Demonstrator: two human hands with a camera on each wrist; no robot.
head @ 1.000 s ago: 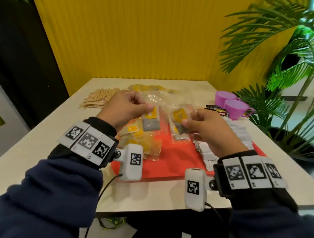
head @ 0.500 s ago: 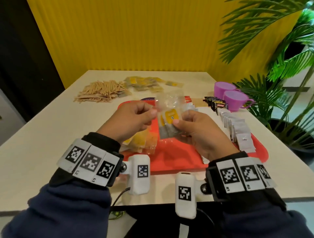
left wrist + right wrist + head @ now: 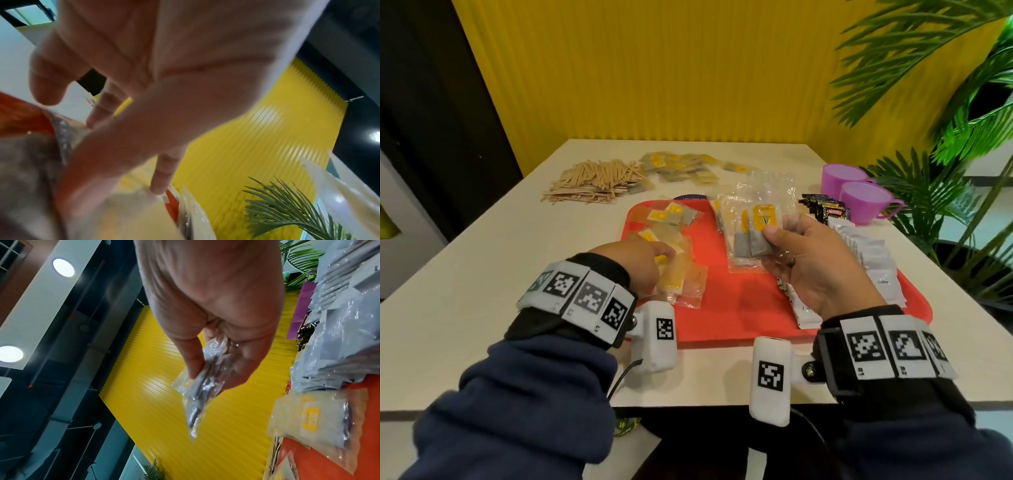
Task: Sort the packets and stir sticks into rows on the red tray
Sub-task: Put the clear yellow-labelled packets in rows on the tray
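Packets held: clear tea packets [image 3: 751, 236] pinched between thumb and fingers of right hand [image 3: 822, 263], raised above red tray [image 3: 736, 308].
Left hand [image 3: 635, 263]: fingers extended, fingertips touching yellow packets [image 3: 678, 274] at tray's left side.
White packets [image 3: 873, 260]: row along tray's right side.
Stir sticks [image 3: 595, 183]: piled on desk [image 3: 482, 267], beyond tray, left.
Purple cups [image 3: 859, 195]: desk, far right.

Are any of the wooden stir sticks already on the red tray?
No: in the head view the wooden stir sticks all lie in a pile on the table, beyond the red tray's far-left corner.
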